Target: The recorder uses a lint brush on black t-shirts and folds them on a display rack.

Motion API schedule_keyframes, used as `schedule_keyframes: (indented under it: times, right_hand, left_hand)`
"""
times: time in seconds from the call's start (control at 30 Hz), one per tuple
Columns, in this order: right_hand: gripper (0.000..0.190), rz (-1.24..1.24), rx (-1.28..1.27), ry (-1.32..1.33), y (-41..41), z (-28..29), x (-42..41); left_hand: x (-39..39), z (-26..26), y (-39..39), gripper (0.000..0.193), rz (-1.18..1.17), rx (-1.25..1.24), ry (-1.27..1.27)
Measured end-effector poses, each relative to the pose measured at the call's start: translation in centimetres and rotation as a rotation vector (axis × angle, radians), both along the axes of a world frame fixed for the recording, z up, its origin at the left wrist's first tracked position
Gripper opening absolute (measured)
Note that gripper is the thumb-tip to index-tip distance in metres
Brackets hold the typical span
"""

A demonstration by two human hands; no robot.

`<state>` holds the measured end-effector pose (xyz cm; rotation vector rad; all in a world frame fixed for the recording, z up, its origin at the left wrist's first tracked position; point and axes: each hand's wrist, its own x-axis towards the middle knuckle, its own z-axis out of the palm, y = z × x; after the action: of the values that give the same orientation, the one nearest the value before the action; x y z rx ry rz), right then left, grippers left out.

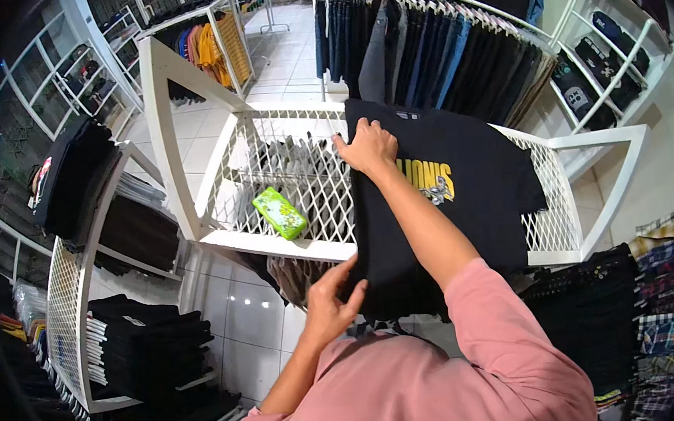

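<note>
A black T-shirt [476, 222] with a yellow and grey chest print lies spread over the right part of a white wire-mesh rack top [280, 248]. Its left side makes a straight edge, and a short sleeve reaches out on the right. My right hand [370, 144] rests on the shirt near that edge, close to the collar, fingers bent; whether it pinches cloth is not clear. Lower down, my left hand [333, 304] is beside the shirt's bottom left part, thumb and forefinger apart around the dark cloth edge. A bright green patterned case [280, 212] lies on the mesh, left of the shirt.
Upright white frames [168, 135] rise at both ends of the rack. Jeans on hangers [437, 51] hang beyond it. Stacks of black garments [138, 342] are at the left, caps [600, 61] on a shelf at the upper right, and plaid shirts [672, 301] at the lower right.
</note>
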<state>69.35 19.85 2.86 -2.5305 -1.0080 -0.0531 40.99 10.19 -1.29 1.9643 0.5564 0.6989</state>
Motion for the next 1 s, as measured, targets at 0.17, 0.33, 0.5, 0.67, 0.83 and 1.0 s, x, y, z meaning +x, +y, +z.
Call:
schedule_keyframes:
  times: [0.17, 0.33, 0.5, 0.67, 0.83, 1.0]
  right_hand:
    - [0.051, -0.031, -0.026, -0.067, 2.5, -3.2, 3.5]
    - [0.04, -0.202, 0.348, 0.263, -4.3, 0.2, 9.6]
    - [0.038, -0.394, 0.515, 0.316, -12.9, -0.6, 13.4]
    - [0.031, -0.4, 0.281, 0.006, -15.9, -6.6, 15.2]
    - [0.029, -0.372, 0.299, -0.072, -15.3, -6.3, 14.1]
    - [0.027, -0.359, 0.318, -0.057, -15.5, -6.8, 14.0]
  left_hand:
    - [0.3, 1.4, 0.0, 0.048, -0.1, -0.038, 0.018]
    - [2.7, 3.4, -0.6, 0.052, -0.295, -0.112, -0.03]
    - [7.9, 6.6, -0.9, 0.049, -0.681, -0.09, 0.153]
    - [21.1, 5.2, 5.4, 0.036, -0.427, 0.187, 0.07]
    - [30.2, 1.1, 12.2, 0.027, -0.094, 0.661, 0.064]
    - [34.1, -1.0, 13.3, 0.033, -0.018, 0.741, 0.111]
